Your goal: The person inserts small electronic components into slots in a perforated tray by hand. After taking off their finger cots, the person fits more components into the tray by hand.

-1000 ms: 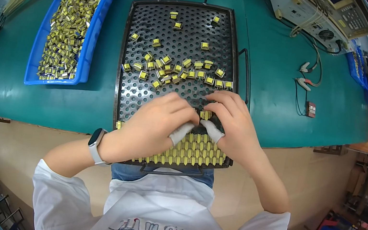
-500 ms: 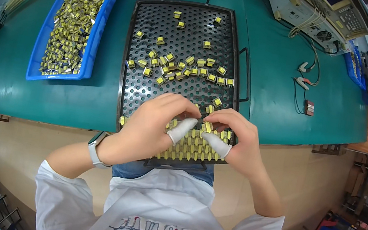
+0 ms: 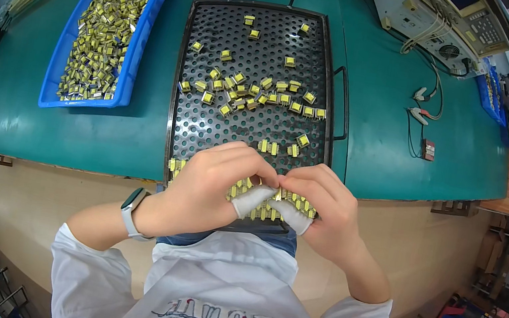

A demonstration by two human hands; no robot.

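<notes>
While both hands meet over the near edge of the perforated black tray, left hand and right hand pinch together on one small yellow part, fingertips closed.

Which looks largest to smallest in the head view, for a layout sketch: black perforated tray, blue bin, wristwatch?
1. black perforated tray
2. blue bin
3. wristwatch, clearly smallest, though it sits nearest the camera.
</notes>
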